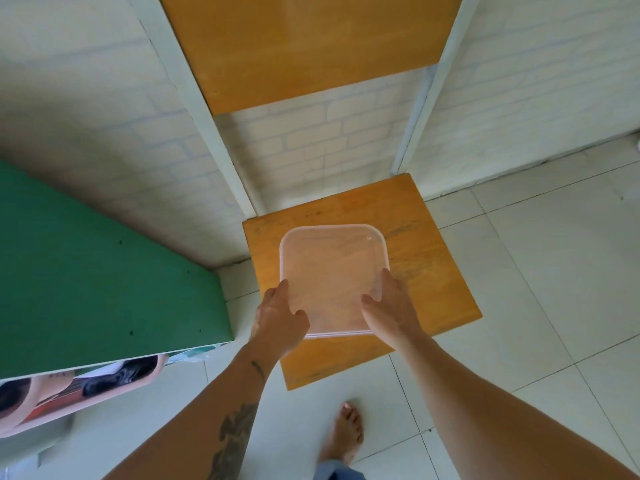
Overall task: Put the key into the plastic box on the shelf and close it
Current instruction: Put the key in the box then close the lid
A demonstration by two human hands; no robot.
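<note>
A translucent square plastic box (330,268) with its lid on top rests on the lower wooden shelf (436,271). My left hand (278,315) grips the box's near left corner, thumb lying on the lid. My right hand (389,308) holds the near right corner, thumb also on the lid and fingers along the right edge. I cannot see the key; the cloudy plastic hides whatever is inside.
An upper wooden shelf (304,46) hangs above between white uprights against a brick-pattern wall. A green cabinet (104,282) stands at the left, with a pink basket (79,389) of items beneath. My bare foot (346,431) stands on the white tiled floor.
</note>
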